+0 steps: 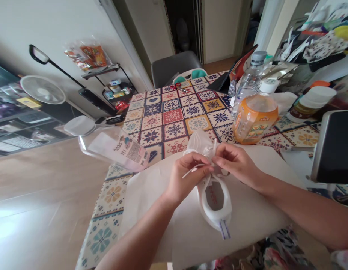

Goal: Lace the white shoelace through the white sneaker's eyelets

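A white sneaker (216, 214) lies on white paper, its toe pointing away from me and its heel tab towards me. Above its tongue my two hands meet at the white shoelace (193, 170). My left hand (187, 173) pinches the lace between thumb and fingers, and a loose end sticks out to the left. My right hand (235, 162) is closed with thumb and forefinger on the lace from the other side. The exact crossing of the lace is partly hidden by the fingertips.
The white paper (151, 213) covers the near part of the patterned tablecloth (174, 116). A clear plastic jar (114, 146) lies tilted at the left edge. To the right stand an orange bottle (255, 118), a clear bottle (249, 75) and a dark-screened device (335, 150). Red scissors (178, 86) lie far back.
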Demonstrator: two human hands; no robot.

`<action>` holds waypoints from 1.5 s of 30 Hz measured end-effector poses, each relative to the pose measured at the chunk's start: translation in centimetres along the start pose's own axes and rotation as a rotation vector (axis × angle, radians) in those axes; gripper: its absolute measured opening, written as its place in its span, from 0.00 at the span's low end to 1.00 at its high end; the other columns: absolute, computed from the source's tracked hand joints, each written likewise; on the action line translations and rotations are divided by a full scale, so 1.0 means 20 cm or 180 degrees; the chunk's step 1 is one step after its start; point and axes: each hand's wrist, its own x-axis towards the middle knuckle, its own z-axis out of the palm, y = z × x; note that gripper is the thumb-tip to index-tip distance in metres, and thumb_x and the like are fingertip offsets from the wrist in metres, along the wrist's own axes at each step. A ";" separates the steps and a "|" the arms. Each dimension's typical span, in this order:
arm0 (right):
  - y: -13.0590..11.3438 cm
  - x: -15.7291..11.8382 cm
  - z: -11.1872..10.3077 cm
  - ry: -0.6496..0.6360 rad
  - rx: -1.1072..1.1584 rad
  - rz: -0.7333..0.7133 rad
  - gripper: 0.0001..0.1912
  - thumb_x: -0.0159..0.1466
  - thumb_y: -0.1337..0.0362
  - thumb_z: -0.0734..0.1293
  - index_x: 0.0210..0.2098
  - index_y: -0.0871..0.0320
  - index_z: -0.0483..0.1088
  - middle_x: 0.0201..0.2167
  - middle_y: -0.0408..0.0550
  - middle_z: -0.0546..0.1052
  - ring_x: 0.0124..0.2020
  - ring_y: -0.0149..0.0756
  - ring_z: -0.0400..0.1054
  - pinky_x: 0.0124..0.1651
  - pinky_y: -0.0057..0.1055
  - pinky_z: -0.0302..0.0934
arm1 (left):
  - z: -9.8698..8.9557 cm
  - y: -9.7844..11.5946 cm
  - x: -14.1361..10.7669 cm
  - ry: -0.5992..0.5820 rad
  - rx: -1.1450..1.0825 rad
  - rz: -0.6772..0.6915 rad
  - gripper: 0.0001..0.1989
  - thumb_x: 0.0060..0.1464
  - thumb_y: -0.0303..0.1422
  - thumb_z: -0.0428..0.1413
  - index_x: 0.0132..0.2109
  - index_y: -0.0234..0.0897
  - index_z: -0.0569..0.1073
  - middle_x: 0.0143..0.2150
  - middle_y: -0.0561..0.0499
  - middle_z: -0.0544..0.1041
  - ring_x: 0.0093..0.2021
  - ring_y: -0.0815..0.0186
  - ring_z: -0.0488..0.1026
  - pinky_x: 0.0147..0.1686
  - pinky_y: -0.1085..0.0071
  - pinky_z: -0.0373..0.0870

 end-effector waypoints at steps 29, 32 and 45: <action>0.00 -0.01 -0.01 -0.0077 -0.0737 -0.1699 0.03 0.64 0.65 0.69 0.36 0.52 0.76 0.35 0.47 0.74 0.37 0.34 0.70 0.38 0.31 0.65 | -0.05 0.00 0.05 -0.0022 -0.0357 -0.0636 0.15 0.34 0.37 0.73 0.23 0.34 0.76 0.19 0.53 0.74 0.20 0.72 0.67 0.22 0.76 0.64; -0.02 0.01 -0.03 -0.0196 -0.0125 -0.1303 0.07 0.61 0.58 0.72 0.30 0.53 0.76 0.38 0.47 0.75 0.42 0.35 0.70 0.49 0.36 0.64 | -0.09 0.01 0.07 0.0053 -0.0282 -0.0569 0.15 0.34 0.36 0.73 0.22 0.33 0.75 0.20 0.53 0.75 0.20 0.74 0.67 0.22 0.77 0.63; -0.07 0.10 -0.18 -0.0961 0.2511 -0.0377 0.15 0.62 0.54 0.70 0.29 0.55 0.62 0.15 0.31 0.52 0.16 0.24 0.42 0.21 0.23 0.43 | -0.44 0.11 0.13 -0.0702 -0.0532 -0.1258 0.03 0.54 0.35 0.59 0.38 0.48 0.76 0.16 0.60 0.64 0.14 0.78 0.50 0.15 0.78 0.52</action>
